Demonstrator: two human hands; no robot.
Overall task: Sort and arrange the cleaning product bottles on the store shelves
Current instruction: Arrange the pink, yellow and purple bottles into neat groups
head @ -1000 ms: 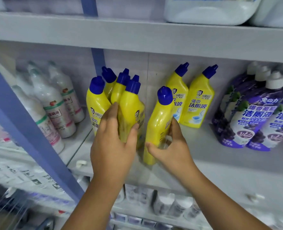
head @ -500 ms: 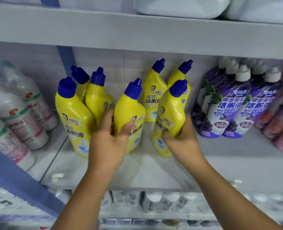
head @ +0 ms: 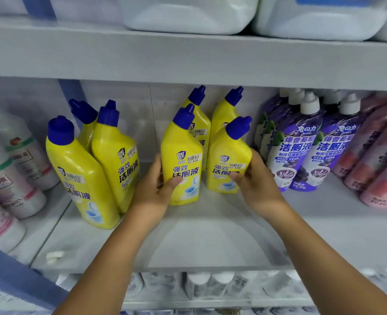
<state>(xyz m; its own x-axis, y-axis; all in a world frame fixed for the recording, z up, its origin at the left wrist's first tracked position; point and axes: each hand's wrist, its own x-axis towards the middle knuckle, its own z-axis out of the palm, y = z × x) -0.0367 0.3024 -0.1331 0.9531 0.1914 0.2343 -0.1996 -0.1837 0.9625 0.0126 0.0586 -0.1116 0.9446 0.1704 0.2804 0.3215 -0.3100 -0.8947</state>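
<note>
seven yellow bottles (head: 183, 160) stand mid-shelf (head: 210, 242); left hand (head: 156, 189) grips one, right hand (head: 253, 178) grips its right neighbour (head: 227, 160). purple bottles (head: 299, 151) crowd just right, white bottles (head: 13, 178) left, three yellow ones (head: 83, 176) between.

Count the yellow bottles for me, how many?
7 yellow bottles: three at left, one in each hand, two behind. More may hide.
</note>
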